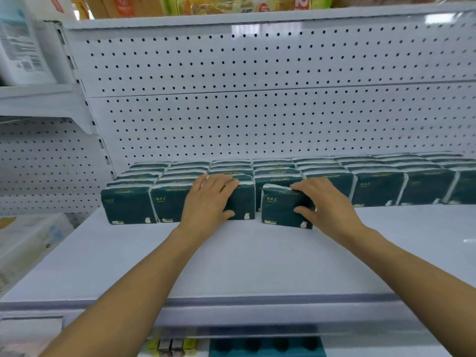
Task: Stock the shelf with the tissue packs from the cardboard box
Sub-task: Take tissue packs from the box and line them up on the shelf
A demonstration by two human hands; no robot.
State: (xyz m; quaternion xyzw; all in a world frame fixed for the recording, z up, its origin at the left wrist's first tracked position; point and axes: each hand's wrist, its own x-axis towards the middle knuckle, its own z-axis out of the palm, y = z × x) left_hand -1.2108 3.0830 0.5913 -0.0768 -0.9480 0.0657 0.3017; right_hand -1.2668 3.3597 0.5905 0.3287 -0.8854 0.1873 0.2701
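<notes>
Several rows of dark green tissue packs (376, 186) stand at the back of the white shelf (244, 264), against the pegboard wall. My left hand (210, 202) grips a front-row tissue pack (242, 204), fingers over its top and thumb on its front. My right hand (322, 202) grips another tissue pack (279, 210), which stands slightly forward of the row, with fingers on top and thumb across its face. The cardboard box is not in view.
The white pegboard (257, 112) rises behind the packs, with a shelf of goods above. A neighbouring shelf unit on the left holds pale packages (28, 243). Bare shelf surface stretches in front of the packs to the front edge (231, 305). Coloured items (265, 346) sit below.
</notes>
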